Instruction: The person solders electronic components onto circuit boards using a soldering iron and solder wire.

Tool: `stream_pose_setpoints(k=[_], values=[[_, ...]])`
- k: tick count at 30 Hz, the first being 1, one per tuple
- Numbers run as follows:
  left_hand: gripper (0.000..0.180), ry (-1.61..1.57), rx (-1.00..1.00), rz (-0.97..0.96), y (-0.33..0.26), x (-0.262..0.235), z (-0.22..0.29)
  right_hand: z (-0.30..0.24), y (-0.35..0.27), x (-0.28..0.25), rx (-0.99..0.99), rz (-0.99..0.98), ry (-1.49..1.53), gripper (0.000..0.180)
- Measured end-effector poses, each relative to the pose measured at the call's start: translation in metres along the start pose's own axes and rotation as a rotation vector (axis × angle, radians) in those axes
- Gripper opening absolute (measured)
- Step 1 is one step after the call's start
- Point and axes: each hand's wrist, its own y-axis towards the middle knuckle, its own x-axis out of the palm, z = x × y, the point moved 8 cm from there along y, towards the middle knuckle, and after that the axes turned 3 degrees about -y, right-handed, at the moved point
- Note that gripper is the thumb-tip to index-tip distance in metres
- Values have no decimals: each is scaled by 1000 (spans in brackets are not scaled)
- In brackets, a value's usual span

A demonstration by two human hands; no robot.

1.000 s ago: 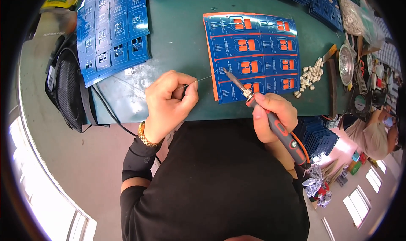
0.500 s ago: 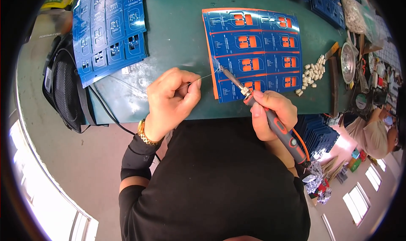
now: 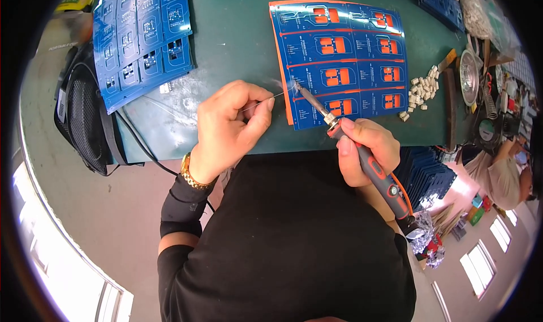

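My right hand (image 3: 369, 151) grips a dark grey and red soldering iron (image 3: 378, 172). Its tip meets the left part of a blue circuit board panel (image 3: 328, 61) with orange showing through the cut-outs and along its edge. A wisp of smoke rises by the tip. Between the thumb and fingers of my left hand (image 3: 235, 115) is pinched a thin solder wire (image 3: 277, 95), whose end reaches the iron's tip. Whether the wire touches the tip or the board cannot be made out. My left hand hovers just left of the panel.
Stacked blue circuit boards (image 3: 144, 36) lie at the left beside a black mesh bag (image 3: 87, 113). Small white connectors (image 3: 421, 90) are heaped right of the panel, near a metal dish (image 3: 468, 76). More blue boards (image 3: 424, 178) stand below the table's right side. A black cable (image 3: 144, 144) crosses the front edge.
The view has shifted slightly, so the panel sits a little higher. Both hands keep their holds, with the iron's tip and the wire still together at the panel's left; smoke shows more plainly.
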Motion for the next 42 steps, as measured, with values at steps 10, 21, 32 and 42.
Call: stream_pose_setpoints(k=[10, 21, 32, 42], values=[[6, 78, 67, -32, -1, 2, 6, -3, -6, 2, -6, -39, 15, 24], [13, 78, 118, -150, -27, 14, 16, -18, -23, -18, -92, 44, -61, 23], [14, 117, 90, -86, -25, 17, 16, -18, -24, -10, -52, 2, -69, 24], [13, 164, 110, -113, -25, 22, 17, -16, -28, -9, -14, -13, -53, 25]])
